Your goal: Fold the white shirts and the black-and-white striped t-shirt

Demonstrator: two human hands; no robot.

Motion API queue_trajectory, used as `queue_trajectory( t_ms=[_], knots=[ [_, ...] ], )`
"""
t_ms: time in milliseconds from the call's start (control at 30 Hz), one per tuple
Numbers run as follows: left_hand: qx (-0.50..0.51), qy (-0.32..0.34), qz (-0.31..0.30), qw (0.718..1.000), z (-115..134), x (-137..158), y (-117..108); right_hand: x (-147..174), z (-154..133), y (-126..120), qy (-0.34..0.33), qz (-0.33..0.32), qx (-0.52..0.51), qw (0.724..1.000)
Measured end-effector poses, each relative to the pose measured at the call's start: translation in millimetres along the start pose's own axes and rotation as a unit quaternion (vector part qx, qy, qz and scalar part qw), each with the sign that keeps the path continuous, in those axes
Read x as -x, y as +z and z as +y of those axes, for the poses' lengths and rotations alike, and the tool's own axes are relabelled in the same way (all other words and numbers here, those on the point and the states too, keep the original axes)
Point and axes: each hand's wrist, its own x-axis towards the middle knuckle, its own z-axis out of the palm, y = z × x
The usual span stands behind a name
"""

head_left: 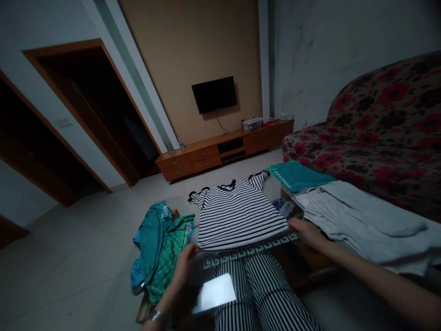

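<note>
While it lies spread flat on the low table (241,253) with its neck toward the far wall, the black-and-white striped top (237,212) is held at its near hem by both hands: the left hand (185,262) closed on the left corner, the right hand (305,230) closed on the right corner. A teal garment heap (159,248) lies just left of it, pale grey clothes (361,220) and a folded teal shirt (298,177) to the right, the floral sofa (379,133) beyond.
</note>
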Motion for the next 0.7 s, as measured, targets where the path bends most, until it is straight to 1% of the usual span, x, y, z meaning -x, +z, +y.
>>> queue_trajectory(
  t_ms=[33, 67, 133, 233, 367, 533, 700],
  knots=[
    [-0.015, 0.013, -0.009, 1.000, -2.6, 13.9, 2.7, 13.9, 2.2, 1.9, -0.011, -0.009, 0.016, 1.000],
    [-0.031, 0.027, -0.014, 0.999, -4.6, 26.6, 4.5, 26.2, 3.5, 2.5, -0.031, -0.005, 0.036, 0.999],
    [-0.066, 0.052, -0.021, 0.996, -7.7, 49.0, 6.8, 48.1, 4.2, 1.9, -0.050, 0.017, 0.064, 0.997],
    [-0.109, 0.086, -0.019, 0.990, -10.7, 78.6, 10.3, 79.2, 4.0, 1.9, -0.049, 0.041, 0.088, 0.994],
    [-0.146, 0.111, 0.008, 0.983, -7.6, 112.6, 15.0, 117.3, 5.7, 5.1, -0.047, 0.045, 0.093, 0.994],
    [-0.161, 0.104, 0.013, 0.981, 3.2, 140.2, 12.5, 144.3, 7.8, 10.2, -0.061, 0.064, 0.084, 0.992],
    [-0.174, 0.091, 0.013, 0.980, 2.4, 159.3, 1.6, 157.5, 1.4, 15.0, -0.081, 0.065, 0.074, 0.992]
  ],
)
